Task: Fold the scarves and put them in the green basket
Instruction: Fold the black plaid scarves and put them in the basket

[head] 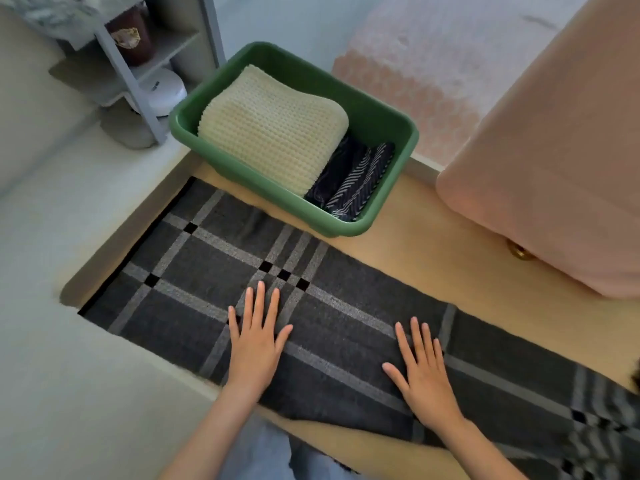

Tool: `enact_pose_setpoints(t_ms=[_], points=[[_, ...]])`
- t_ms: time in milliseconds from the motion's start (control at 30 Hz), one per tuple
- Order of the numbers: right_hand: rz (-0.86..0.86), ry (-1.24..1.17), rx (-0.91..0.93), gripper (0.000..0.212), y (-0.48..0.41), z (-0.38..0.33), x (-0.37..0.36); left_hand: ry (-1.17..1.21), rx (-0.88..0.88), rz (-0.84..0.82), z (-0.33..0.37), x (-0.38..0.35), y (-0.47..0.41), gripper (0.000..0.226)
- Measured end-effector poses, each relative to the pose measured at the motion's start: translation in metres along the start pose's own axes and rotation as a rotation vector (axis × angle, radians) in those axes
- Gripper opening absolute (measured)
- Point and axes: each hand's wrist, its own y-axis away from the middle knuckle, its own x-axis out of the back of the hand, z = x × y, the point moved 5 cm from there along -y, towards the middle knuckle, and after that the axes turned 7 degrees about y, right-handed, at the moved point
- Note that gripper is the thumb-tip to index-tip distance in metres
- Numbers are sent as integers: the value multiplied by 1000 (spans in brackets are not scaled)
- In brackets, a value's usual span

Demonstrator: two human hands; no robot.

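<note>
The left hand (pixel 254 341) and right hand (pixel 420 372) lay flat, fingers straight, gripping nothing, on the plaid scarf (pixel 194 271). It looked soft and limp, best pinched at its nine-o'clock corners.

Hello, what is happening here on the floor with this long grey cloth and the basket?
A person is folding scarves. Both hands, the left hand and the right hand, lie flat with straight fingers on a dark grey plaid scarf spread out long on the floor. It is not yet folded. Behind it stands the green basket, which already holds a folded cream knitted scarf and, beside it, a dark striped scarf.
</note>
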Motion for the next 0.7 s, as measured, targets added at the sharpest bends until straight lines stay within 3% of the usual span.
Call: enact_pose_setpoints(t_ms=[367,500,600,700], points=[[193,-205,-39,71,19,31,13,92,-38,69,27,5,8,66],[254,-346,-238,63,53,72,3,231,-313,73,87,0,41,53],[285,-417,-352,54,96,101,-11,342,-584,-88,134,-18,81,39],[213,-342,-290,64,128,117,-37,250,-778,-291,163,-43,110,56]])
